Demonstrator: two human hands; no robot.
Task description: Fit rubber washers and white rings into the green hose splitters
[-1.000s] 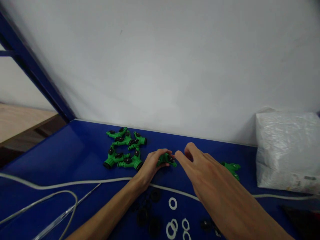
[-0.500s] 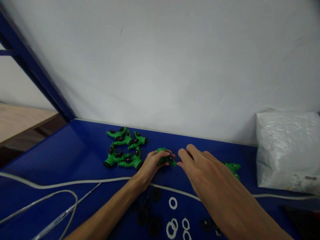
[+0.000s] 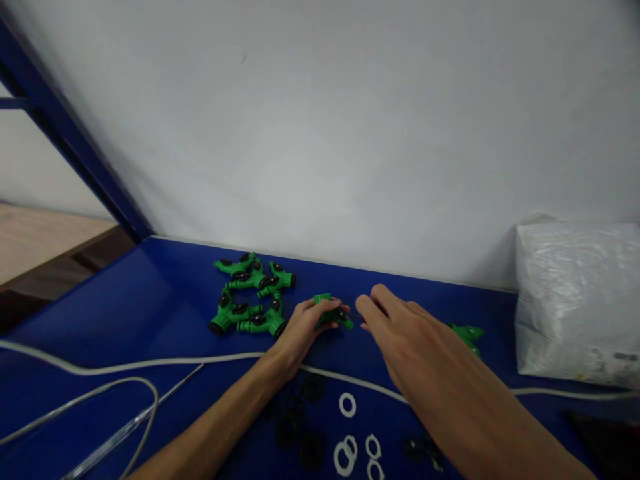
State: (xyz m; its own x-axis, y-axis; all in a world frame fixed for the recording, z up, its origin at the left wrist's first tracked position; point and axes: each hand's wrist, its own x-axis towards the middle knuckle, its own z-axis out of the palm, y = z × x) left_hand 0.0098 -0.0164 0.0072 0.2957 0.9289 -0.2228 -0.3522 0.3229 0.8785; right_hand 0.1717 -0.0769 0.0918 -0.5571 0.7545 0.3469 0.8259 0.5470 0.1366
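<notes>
My left hand (image 3: 306, 325) is closed around a green Y-shaped hose splitter (image 3: 323, 299) with a black valve knob. My right hand (image 3: 395, 323) is just to its right, fingers pinched on what looks like a screwdriver (image 3: 355, 316). Only its thin dark shaft shows, pointing at the splitter's black knob; the fingers hide the handle. Beyond my left hand, several green splitters (image 3: 257, 323) with black knobs and collars lie in a group. More green splitter bodies (image 3: 467, 333) are partly hidden behind my right hand.
White rings (image 3: 347, 405) and black rings (image 3: 311, 450) lie on the blue table (image 3: 165, 293) near me. A pale cable (image 3: 165, 363) crosses the surface beneath my forearms. A plastic-wrapped package (image 3: 575, 300) stands at right against the wall. Small dark parts (image 3: 414, 448) lie near my right forearm.
My hands stay almost in place around the splitter. The right fingertips have drawn slightly away from it, and more of the thin shaft shows. The view has shifted a little.
</notes>
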